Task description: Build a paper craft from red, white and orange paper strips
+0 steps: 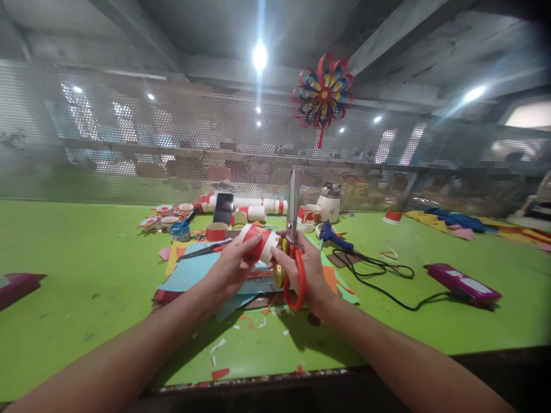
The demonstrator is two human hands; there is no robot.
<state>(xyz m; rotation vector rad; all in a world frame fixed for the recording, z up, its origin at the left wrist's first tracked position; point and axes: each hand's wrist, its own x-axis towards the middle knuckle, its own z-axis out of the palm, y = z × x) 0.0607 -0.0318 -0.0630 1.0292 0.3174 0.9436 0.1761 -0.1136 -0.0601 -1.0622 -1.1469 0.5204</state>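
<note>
Over a heap of coloured paper, my left hand (230,264) is wrapped round a red and white paper cup (262,244), which lies tilted on its side. My right hand (312,267) grips scissors (294,201) with the blades pointing up and a red-orange handle loop below. Its thumb and fingertips also meet the cup's right end. Something yellow (280,269) shows beside the handle; whether it belongs to the scissors I cannot tell. Beneath both hands are light blue paper sheets (189,268).
A blue glue gun (333,235) stands right of the paper, its black cord running toward a purple power strip (462,284). Behind are a phone (224,207), joined white-and-red cups (253,202) and a flask (329,203). Paper scraps (220,374) litter the front edge.
</note>
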